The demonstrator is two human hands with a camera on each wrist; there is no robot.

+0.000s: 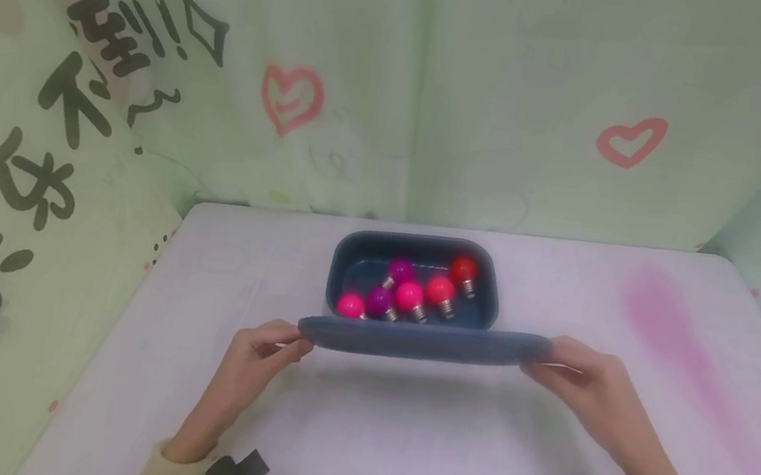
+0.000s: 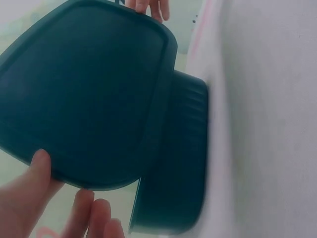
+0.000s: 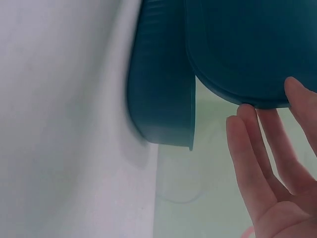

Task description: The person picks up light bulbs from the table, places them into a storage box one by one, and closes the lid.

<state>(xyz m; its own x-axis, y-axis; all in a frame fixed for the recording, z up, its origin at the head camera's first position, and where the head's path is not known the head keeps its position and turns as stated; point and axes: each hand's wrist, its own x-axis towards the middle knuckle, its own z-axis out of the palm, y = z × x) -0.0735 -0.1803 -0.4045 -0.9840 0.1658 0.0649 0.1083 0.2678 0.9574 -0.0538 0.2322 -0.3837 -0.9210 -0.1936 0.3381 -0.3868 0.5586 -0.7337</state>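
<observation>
Both hands hold a dark blue lid (image 1: pixel 424 342) by its two short ends, raised above the table on the near side of a box. The left hand (image 1: pixel 257 362) pinches the left end between thumb and fingers. At the right end, the right hand (image 1: pixel 593 389) pinches the rim in the same way. The dark blue box (image 1: pixel 490 285) stands on the table with its top uncovered. Inside lie several small light bulbs (image 1: pixel 410 297) in pink, purple and red with silver screw bases. In the head view the lid overlaps the box's near edge.
The box and lid are over a white table (image 1: pixel 261 253) with a pink stain (image 1: pixel 668 319) at its right. Pale green curtains (image 1: pixel 471 161) with hearts and dark lettering hang behind and at both sides. A dark strap (image 1: pixel 238 471) shows at the left cuff.
</observation>
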